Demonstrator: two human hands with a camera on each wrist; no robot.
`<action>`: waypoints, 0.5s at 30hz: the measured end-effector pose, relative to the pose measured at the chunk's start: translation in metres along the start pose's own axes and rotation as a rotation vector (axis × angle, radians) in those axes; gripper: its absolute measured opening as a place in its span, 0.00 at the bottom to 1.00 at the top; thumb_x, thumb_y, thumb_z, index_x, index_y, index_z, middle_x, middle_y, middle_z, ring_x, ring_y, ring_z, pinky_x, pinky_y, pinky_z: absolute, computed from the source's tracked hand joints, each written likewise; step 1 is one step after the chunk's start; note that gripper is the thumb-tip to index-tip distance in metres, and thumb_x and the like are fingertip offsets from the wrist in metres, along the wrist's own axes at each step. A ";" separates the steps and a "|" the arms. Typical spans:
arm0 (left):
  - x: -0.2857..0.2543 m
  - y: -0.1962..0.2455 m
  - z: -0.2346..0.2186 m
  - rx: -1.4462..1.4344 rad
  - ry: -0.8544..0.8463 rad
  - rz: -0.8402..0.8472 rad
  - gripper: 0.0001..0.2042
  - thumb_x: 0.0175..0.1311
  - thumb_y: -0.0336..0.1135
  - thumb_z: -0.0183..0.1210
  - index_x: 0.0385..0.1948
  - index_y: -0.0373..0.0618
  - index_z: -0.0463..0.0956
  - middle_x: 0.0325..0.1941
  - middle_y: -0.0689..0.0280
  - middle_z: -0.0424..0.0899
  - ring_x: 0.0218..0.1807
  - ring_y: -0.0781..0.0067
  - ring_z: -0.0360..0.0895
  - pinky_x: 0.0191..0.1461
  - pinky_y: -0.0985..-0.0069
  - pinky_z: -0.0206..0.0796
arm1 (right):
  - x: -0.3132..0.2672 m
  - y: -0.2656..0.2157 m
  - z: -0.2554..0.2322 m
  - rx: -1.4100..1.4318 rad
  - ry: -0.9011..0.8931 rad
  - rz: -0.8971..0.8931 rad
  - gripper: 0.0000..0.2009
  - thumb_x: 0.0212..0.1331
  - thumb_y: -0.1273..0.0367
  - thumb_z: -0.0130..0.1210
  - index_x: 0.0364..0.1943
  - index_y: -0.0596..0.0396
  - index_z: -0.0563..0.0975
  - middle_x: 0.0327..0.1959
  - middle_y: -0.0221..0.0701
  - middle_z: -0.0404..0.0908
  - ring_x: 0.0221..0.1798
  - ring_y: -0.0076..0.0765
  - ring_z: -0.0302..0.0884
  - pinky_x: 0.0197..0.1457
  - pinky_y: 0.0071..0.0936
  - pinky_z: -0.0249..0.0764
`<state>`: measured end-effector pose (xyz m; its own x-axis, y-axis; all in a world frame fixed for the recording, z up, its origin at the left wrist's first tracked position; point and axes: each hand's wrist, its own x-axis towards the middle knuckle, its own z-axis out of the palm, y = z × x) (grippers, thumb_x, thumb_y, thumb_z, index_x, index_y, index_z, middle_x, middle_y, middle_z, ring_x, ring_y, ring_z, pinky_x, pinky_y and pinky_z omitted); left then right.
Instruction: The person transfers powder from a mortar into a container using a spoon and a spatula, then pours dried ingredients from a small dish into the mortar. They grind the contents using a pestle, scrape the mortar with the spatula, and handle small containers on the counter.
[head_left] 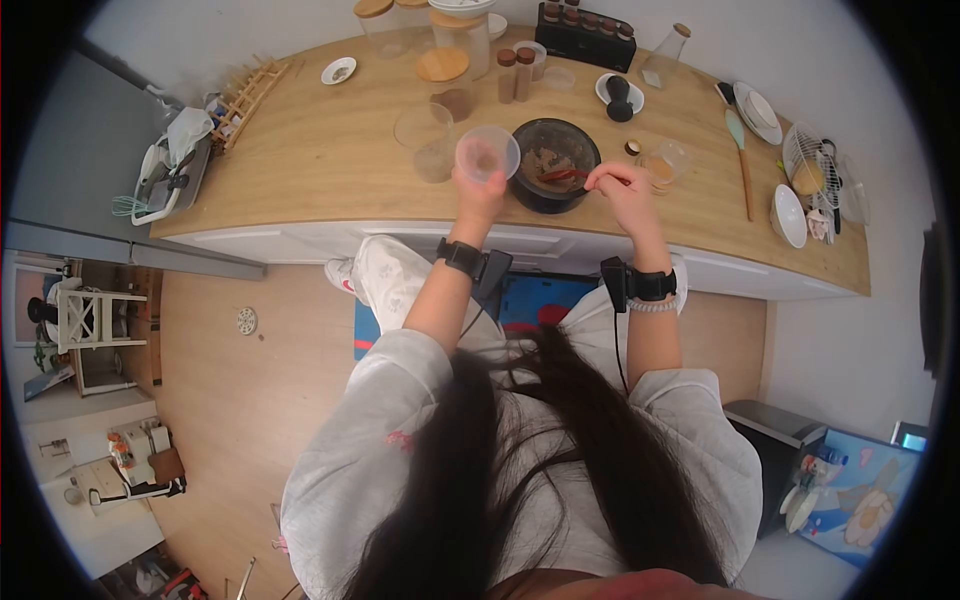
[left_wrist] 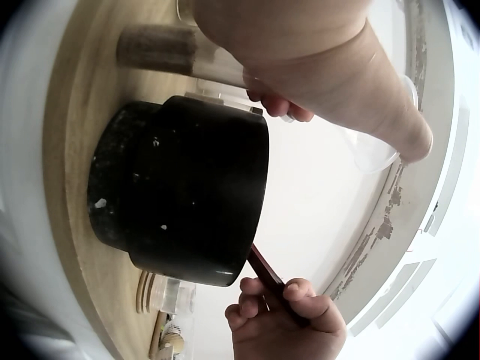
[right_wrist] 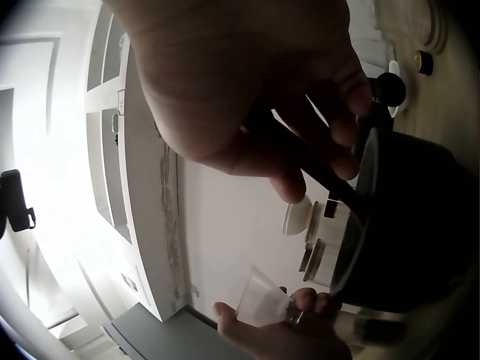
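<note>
My left hand [head_left: 480, 200] grips a translucent plastic funnel [head_left: 503, 150] beside the mortar, its wide mouth tilted up. In the right wrist view the funnel's cone [right_wrist: 261, 298] flares out above the fingers. A black mortar [head_left: 528, 190] holds coarse brown ground stuff [head_left: 550, 163]. The right hand [head_left: 630, 197] pinches the handle of a dark red spoon [head_left: 562, 174], whose bowl reaches into the mortar. Just left of the funnel stands a clear glass jar [head_left: 434, 160] with brown powder in its bottom, seen lying sideways as a brown-filled cylinder [left_wrist: 154, 49] in the left wrist view.
Behind the mortar are two wooden-capped spice tubes [head_left: 507, 85], a wooden-lidded jar [head_left: 443, 66] and a black spice rack [head_left: 585, 42]. A black pestle [head_left: 619, 98] lies on a white dish. To the right sit a spatula [head_left: 744, 160] and a white bowl [head_left: 788, 216] near the counter's edge.
</note>
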<state>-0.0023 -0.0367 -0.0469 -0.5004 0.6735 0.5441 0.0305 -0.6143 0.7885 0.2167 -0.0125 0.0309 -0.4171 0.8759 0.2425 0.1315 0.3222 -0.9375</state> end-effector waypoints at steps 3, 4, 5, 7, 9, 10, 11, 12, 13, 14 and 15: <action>-0.001 0.000 0.000 0.023 -0.015 -0.011 0.40 0.42 0.66 0.62 0.46 0.36 0.66 0.41 0.64 0.71 0.45 0.71 0.70 0.49 0.74 0.63 | 0.005 -0.010 0.001 0.080 0.083 0.031 0.06 0.51 0.77 0.48 0.24 0.60 0.77 0.22 0.23 0.74 0.27 0.18 0.67 0.31 0.18 0.62; -0.001 0.000 0.000 0.042 -0.026 -0.023 0.41 0.42 0.69 0.60 0.46 0.38 0.65 0.42 0.65 0.70 0.45 0.72 0.69 0.49 0.74 0.63 | 0.009 -0.012 0.005 0.072 0.134 0.004 0.06 0.51 0.76 0.47 0.24 0.60 0.77 0.22 0.23 0.73 0.26 0.17 0.66 0.31 0.17 0.62; -0.001 0.000 0.000 0.041 -0.026 -0.023 0.41 0.42 0.69 0.60 0.46 0.38 0.65 0.42 0.65 0.70 0.45 0.72 0.69 0.49 0.74 0.63 | 0.011 -0.014 0.009 0.072 0.134 0.004 0.06 0.51 0.76 0.47 0.24 0.60 0.77 0.22 0.23 0.73 0.26 0.17 0.66 0.31 0.17 0.62; -0.001 -0.001 0.000 0.024 -0.028 -0.023 0.41 0.42 0.68 0.61 0.46 0.38 0.65 0.42 0.66 0.69 0.45 0.72 0.69 0.48 0.74 0.63 | 0.015 -0.017 0.016 0.045 0.088 0.016 0.06 0.51 0.77 0.47 0.23 0.60 0.76 0.21 0.23 0.72 0.26 0.16 0.65 0.30 0.17 0.61; -0.001 -0.002 0.000 0.020 -0.024 -0.023 0.41 0.42 0.68 0.61 0.47 0.38 0.65 0.42 0.66 0.69 0.45 0.72 0.69 0.49 0.74 0.63 | 0.017 -0.009 0.014 0.020 0.017 0.000 0.06 0.51 0.76 0.47 0.23 0.59 0.76 0.21 0.23 0.72 0.26 0.17 0.64 0.30 0.17 0.61; -0.001 -0.002 0.000 0.017 -0.019 -0.024 0.41 0.42 0.68 0.61 0.47 0.38 0.64 0.42 0.66 0.69 0.45 0.72 0.69 0.49 0.74 0.63 | 0.018 -0.006 0.012 -0.005 -0.055 -0.014 0.06 0.50 0.76 0.47 0.22 0.59 0.75 0.21 0.23 0.72 0.26 0.17 0.64 0.30 0.17 0.60; -0.001 -0.003 -0.001 0.017 -0.018 -0.023 0.41 0.42 0.68 0.61 0.47 0.38 0.64 0.42 0.66 0.69 0.45 0.72 0.69 0.49 0.74 0.63 | 0.018 -0.003 0.009 -0.005 -0.057 -0.015 0.06 0.50 0.76 0.47 0.22 0.59 0.75 0.21 0.23 0.72 0.26 0.17 0.64 0.30 0.17 0.60; -0.002 -0.001 -0.002 0.019 -0.026 -0.032 0.41 0.42 0.68 0.61 0.47 0.38 0.64 0.42 0.66 0.69 0.45 0.72 0.69 0.49 0.74 0.63 | 0.017 -0.004 0.006 0.016 -0.057 0.000 0.06 0.50 0.76 0.47 0.22 0.59 0.75 0.21 0.23 0.72 0.26 0.16 0.64 0.30 0.17 0.60; -0.002 0.000 -0.002 0.021 -0.035 -0.042 0.41 0.42 0.68 0.61 0.47 0.39 0.64 0.42 0.66 0.69 0.45 0.72 0.69 0.49 0.74 0.63 | 0.016 -0.006 0.005 0.037 -0.057 0.016 0.05 0.50 0.76 0.47 0.21 0.59 0.75 0.22 0.23 0.72 0.26 0.16 0.64 0.29 0.17 0.60; -0.002 0.001 -0.002 0.020 -0.035 -0.044 0.41 0.42 0.68 0.61 0.47 0.39 0.64 0.42 0.66 0.69 0.45 0.72 0.69 0.49 0.74 0.63 | 0.017 -0.008 0.005 0.037 -0.056 0.018 0.05 0.50 0.76 0.47 0.21 0.59 0.75 0.22 0.23 0.72 0.26 0.16 0.64 0.29 0.17 0.60; -0.002 0.000 -0.001 0.015 -0.035 -0.040 0.41 0.42 0.67 0.61 0.47 0.39 0.64 0.42 0.65 0.69 0.45 0.72 0.68 0.49 0.74 0.63 | 0.018 -0.010 0.005 0.002 0.006 -0.036 0.05 0.49 0.75 0.47 0.21 0.59 0.74 0.22 0.24 0.72 0.26 0.19 0.66 0.29 0.19 0.61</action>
<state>-0.0025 -0.0384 -0.0481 -0.4708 0.7115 0.5216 0.0243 -0.5806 0.8138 0.2031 -0.0017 0.0432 -0.4164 0.8659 0.2771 0.1151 0.3525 -0.9287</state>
